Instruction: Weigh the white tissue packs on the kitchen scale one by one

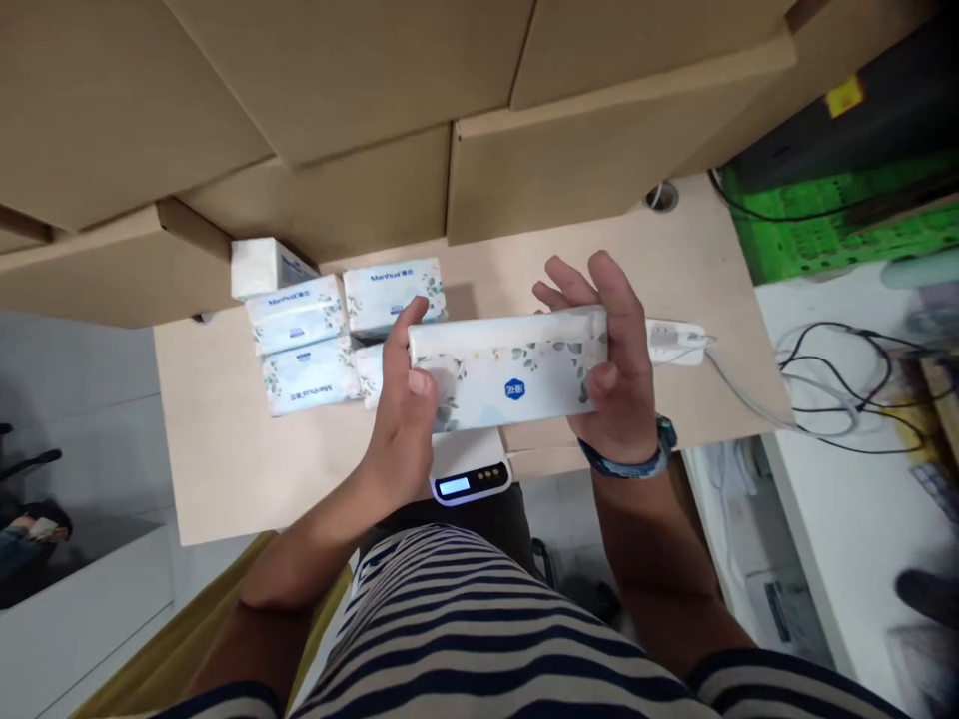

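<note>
I hold a long white tissue pack [509, 371] with a leaf print and a blue round logo, flat and level above the table. My left hand [405, 409] grips its left end, thumb on top. My right hand [610, 364] clasps its right end, fingers curled over the far edge; a blue band sits on that wrist. Right under the pack stands a small white scale [471, 477] with a lit display.
Several smaller tissue packs [311, 345] lie on the beige table [225, 439] to the left. Cardboard boxes [539, 150] line the back. A white power strip [678, 340] with cables lies right, a green crate [839, 220] beyond.
</note>
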Demonstrator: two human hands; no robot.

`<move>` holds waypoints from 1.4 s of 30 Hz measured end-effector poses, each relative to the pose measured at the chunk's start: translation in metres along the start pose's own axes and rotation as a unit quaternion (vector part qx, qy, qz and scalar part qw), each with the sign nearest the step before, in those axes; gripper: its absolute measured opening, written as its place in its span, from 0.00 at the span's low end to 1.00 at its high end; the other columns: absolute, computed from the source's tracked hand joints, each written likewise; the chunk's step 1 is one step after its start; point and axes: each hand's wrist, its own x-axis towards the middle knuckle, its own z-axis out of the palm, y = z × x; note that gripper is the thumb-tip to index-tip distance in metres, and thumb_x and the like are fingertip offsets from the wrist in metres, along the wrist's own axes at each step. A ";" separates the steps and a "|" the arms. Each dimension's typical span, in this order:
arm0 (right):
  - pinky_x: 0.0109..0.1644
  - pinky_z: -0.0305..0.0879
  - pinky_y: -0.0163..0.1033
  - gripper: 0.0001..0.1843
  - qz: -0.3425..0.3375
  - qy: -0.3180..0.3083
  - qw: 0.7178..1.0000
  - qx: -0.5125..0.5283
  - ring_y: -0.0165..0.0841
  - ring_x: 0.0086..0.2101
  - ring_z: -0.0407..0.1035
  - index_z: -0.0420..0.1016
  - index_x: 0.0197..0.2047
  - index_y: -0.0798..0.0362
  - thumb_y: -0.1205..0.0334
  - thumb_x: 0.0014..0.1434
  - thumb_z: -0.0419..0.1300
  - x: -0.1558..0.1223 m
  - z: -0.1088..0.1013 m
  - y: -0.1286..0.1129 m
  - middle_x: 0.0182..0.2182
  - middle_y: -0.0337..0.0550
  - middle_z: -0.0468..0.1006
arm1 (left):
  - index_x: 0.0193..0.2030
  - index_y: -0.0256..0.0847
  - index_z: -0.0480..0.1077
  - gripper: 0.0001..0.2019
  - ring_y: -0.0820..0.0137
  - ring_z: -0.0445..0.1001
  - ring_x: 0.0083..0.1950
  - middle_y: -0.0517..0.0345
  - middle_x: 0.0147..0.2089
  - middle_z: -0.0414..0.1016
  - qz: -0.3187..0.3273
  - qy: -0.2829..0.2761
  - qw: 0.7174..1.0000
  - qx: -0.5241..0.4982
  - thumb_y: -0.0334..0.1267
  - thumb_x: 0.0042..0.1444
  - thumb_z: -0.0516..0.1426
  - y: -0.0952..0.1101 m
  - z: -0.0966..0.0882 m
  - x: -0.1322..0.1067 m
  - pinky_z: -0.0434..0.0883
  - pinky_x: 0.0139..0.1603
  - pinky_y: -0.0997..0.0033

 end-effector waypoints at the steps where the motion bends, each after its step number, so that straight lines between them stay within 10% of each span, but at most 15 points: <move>1: 0.79 0.53 0.69 0.53 -0.009 -0.004 1.000 0.012 0.57 0.78 0.47 0.43 0.81 0.28 0.18 0.60 0.51 -0.014 -0.005 0.005 0.80 0.35 0.55 | 0.81 0.68 0.42 0.34 0.52 0.46 0.87 0.65 0.86 0.47 -0.002 -0.017 1.000 -0.007 0.68 0.71 0.34 -0.005 0.004 -0.013 0.58 0.84 0.43; 8: 0.83 0.43 0.70 0.56 -0.077 -0.048 0.996 0.002 0.54 0.81 0.35 0.33 0.81 0.20 0.26 0.60 0.61 -0.102 -0.010 0.111 0.82 0.26 0.48 | 0.83 0.63 0.27 0.46 0.43 0.49 0.85 0.54 0.86 0.46 0.104 -0.046 0.992 0.048 0.72 0.67 0.46 -0.108 0.041 -0.113 0.59 0.82 0.35; 12: 0.84 0.42 0.66 0.64 -0.147 -0.065 0.987 -0.021 0.50 0.81 0.28 0.27 0.81 0.20 0.24 0.56 0.65 -0.112 0.005 0.182 0.83 0.20 0.38 | 0.82 0.63 0.41 0.56 0.38 0.37 0.87 0.55 0.85 0.47 0.172 -0.012 0.976 0.132 0.79 0.52 0.57 -0.198 0.048 -0.117 0.41 0.85 0.31; 15: 0.84 0.43 0.62 0.60 -0.124 -0.118 0.985 -0.029 0.50 0.81 0.38 0.35 0.83 0.30 0.24 0.60 0.62 -0.113 0.013 0.216 0.83 0.32 0.45 | 0.82 0.58 0.45 0.53 0.41 0.26 0.87 0.56 0.88 0.39 0.188 -0.041 0.974 0.122 0.72 0.57 0.61 -0.227 0.040 -0.111 0.35 0.85 0.33; 21: 0.84 0.41 0.63 0.60 -0.115 -0.074 0.991 -0.008 0.51 0.79 0.46 0.37 0.84 0.36 0.26 0.62 0.63 -0.113 0.022 0.243 0.82 0.39 0.51 | 0.84 0.49 0.20 0.58 0.49 0.27 0.88 0.53 0.88 0.23 0.116 -0.085 0.989 -0.020 0.66 0.65 0.58 -0.213 0.040 -0.128 0.40 0.87 0.44; 27: 0.81 0.53 0.60 0.53 -0.155 -0.077 0.985 0.014 0.49 0.75 0.58 0.51 0.82 0.39 0.32 0.62 0.66 -0.106 0.026 0.233 0.78 0.43 0.61 | 0.85 0.43 0.33 0.57 0.52 0.35 0.88 0.50 0.88 0.34 0.036 -0.005 0.995 -0.096 0.76 0.63 0.50 -0.199 0.042 -0.123 0.45 0.86 0.51; 42: 0.79 0.56 0.62 0.43 -0.113 -0.077 0.991 0.014 0.50 0.67 0.72 0.77 0.68 0.40 0.21 0.63 0.54 -0.107 0.031 0.199 0.65 0.43 0.80 | 0.82 0.49 0.51 0.38 0.50 0.54 0.84 0.52 0.84 0.56 0.011 -0.036 0.992 -0.121 0.60 0.71 0.52 -0.196 0.043 -0.118 0.54 0.84 0.44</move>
